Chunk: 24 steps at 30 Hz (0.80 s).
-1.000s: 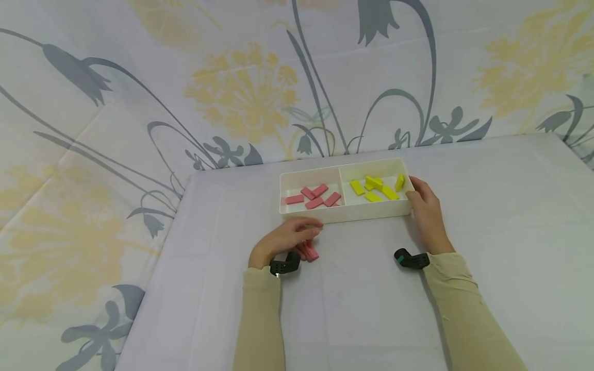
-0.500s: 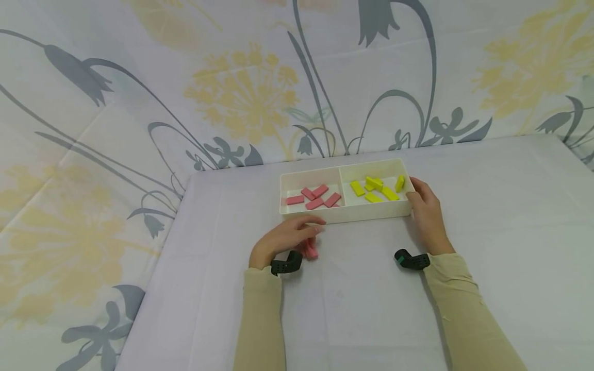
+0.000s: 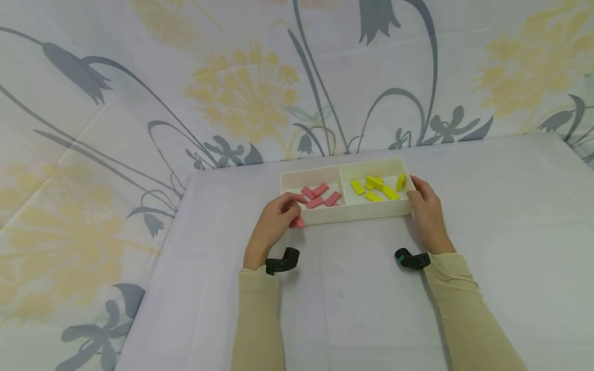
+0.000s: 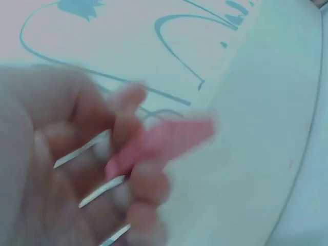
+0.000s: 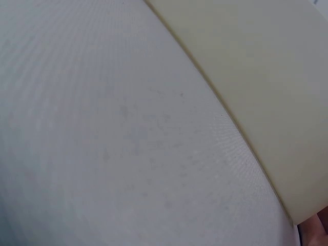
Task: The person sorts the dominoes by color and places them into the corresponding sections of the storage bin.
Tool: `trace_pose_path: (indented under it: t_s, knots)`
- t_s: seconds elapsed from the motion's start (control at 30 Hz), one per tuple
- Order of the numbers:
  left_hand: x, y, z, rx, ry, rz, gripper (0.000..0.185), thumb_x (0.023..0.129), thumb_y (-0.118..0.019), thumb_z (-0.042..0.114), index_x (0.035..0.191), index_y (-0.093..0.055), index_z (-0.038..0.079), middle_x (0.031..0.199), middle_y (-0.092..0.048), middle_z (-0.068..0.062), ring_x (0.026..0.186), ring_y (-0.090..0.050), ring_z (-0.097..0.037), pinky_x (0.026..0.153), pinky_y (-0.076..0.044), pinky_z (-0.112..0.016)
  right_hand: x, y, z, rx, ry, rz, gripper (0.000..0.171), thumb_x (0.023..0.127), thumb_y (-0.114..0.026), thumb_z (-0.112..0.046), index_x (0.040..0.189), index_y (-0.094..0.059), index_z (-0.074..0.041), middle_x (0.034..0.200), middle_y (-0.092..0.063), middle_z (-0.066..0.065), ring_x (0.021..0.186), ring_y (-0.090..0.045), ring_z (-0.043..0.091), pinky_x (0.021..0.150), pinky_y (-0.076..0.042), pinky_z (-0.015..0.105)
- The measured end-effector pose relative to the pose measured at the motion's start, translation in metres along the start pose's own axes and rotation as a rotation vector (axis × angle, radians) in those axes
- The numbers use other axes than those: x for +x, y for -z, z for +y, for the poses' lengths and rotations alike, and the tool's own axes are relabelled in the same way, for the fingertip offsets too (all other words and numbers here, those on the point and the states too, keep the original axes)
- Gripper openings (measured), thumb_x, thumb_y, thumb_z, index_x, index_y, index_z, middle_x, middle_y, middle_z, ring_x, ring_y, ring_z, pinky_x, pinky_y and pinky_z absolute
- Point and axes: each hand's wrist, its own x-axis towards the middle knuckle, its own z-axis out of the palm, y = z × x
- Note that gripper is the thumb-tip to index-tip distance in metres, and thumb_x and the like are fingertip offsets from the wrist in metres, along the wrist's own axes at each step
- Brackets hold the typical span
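My left hand (image 3: 274, 221) is at the front left corner of a white two-part tray (image 3: 357, 212), its fingertips overlapping the rim in the head view. It pinches a pink block (image 4: 187, 137), blurred in the left wrist view; part of the block is hidden by the fingers. In the tray's left compartment lie several flat pink blocks (image 3: 333, 198), some partly covered by the hand. Several yellow blocks (image 3: 390, 192) fill part of the right compartment, one standing on its edge. My right hand (image 3: 427, 215) grips the tray's right end, thumb at the front corner.
A white cloth (image 3: 362, 299) covers the table under the tray. Behind and to the left hangs a floral curtain (image 3: 246, 98), close beyond the tray's back wall. Each wrist wears a black camera strap (image 3: 282, 262).
The left hand has moved from the table in front of the tray up and left to its front left corner, taking pink from the table. The right hand and tray stay put.
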Motion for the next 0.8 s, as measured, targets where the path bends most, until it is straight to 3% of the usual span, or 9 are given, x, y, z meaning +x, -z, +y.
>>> trace_pose_path:
  t_s: [0.13,0.4,0.6,0.8]
  knots:
    - [-0.0007,0.0016,0.0012,0.08,0.029,0.159,0.024,0.087,-0.044,0.018,0.102,-0.062,0.018,0.068,-0.056,-0.002,0.064,-0.05,-0.02,0.055,-0.04,-0.031,0.0004,0.0006,-0.0001,-0.006,-0.002,0.002,0.047,0.095,-0.029,-0.032,0.139,-0.03,-0.015,0.141,-0.031,0.003,0.127,-0.027,0.018,0.102,-0.024,0.041]
    - [0.0018,0.0024,-0.002,0.103,-0.008,0.325,0.018,0.088,-0.047,0.015,0.096,-0.062,0.021,0.076,-0.059,0.004,0.074,-0.051,-0.013,0.061,-0.041,-0.03,0.0002,0.0013,-0.0006,0.005,-0.01,-0.004,0.047,0.095,-0.029,-0.032,0.139,-0.029,-0.015,0.142,-0.03,0.003,0.128,-0.026,0.018,0.103,-0.023,0.041]
    - [0.0052,0.0023,-0.0043,0.152,-0.038,0.403,0.021,0.085,-0.047,0.006,0.091,-0.064,0.018,0.077,-0.06,0.005,0.075,-0.052,-0.009,0.062,-0.042,-0.028,0.0,0.0013,-0.0001,0.006,-0.011,-0.003,0.047,0.095,-0.03,-0.032,0.139,-0.029,-0.014,0.141,-0.03,0.004,0.128,-0.026,0.018,0.103,-0.023,0.041]
    - [0.0061,0.0015,-0.0051,0.23,-0.073,0.418,0.02,0.085,-0.048,0.005,0.086,-0.065,0.017,0.076,-0.062,0.006,0.075,-0.051,-0.011,0.06,-0.041,-0.029,0.0007,0.0011,0.0004,0.003,-0.008,0.0,0.047,0.095,-0.03,-0.033,0.139,-0.03,-0.015,0.141,-0.031,0.003,0.127,-0.027,0.018,0.102,-0.024,0.041]
